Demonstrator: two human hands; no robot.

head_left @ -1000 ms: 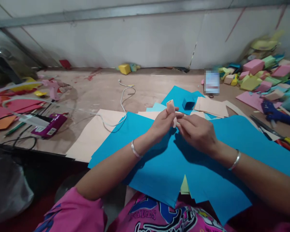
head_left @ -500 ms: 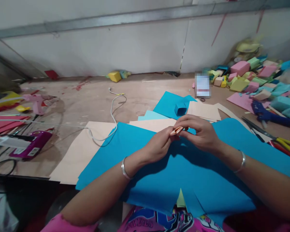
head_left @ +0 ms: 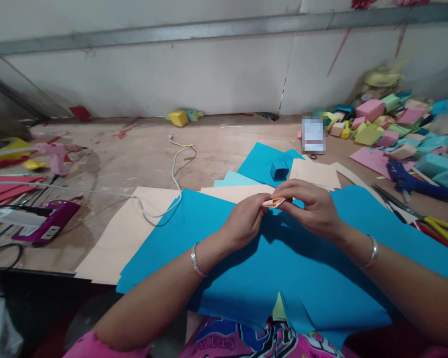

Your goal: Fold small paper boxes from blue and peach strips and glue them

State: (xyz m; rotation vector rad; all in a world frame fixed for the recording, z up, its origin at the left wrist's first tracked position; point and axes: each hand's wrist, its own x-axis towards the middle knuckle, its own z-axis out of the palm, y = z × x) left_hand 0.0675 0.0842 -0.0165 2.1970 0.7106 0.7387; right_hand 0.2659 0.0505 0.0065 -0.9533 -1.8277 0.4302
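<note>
A small piece of folded peach paper (head_left: 274,202) is held between my two hands above a large blue paper sheet (head_left: 224,283). My left hand (head_left: 245,221) pinches its left end, and my right hand (head_left: 309,206) grips the right end between thumb and fingers. The paper looks pressed nearly flat, with its layered edge facing me. Just beyond my hands, a small blue paper box (head_left: 280,170) with an open end sits on another blue sheet (head_left: 257,158). Peach sheets (head_left: 313,172) lie beside it.
Paper boxes in several colours (head_left: 371,108) pile up at the right, near a blue glue gun (head_left: 418,183) and yellow-handled scissors (head_left: 406,206). At the left are a pink glue gun (head_left: 56,156), a purple power strip (head_left: 48,223) and a white cable (head_left: 173,169).
The peach paper has gone from a slightly opened tube to a flatter shape between my fingers. Both hands stay in nearly the same place.
</note>
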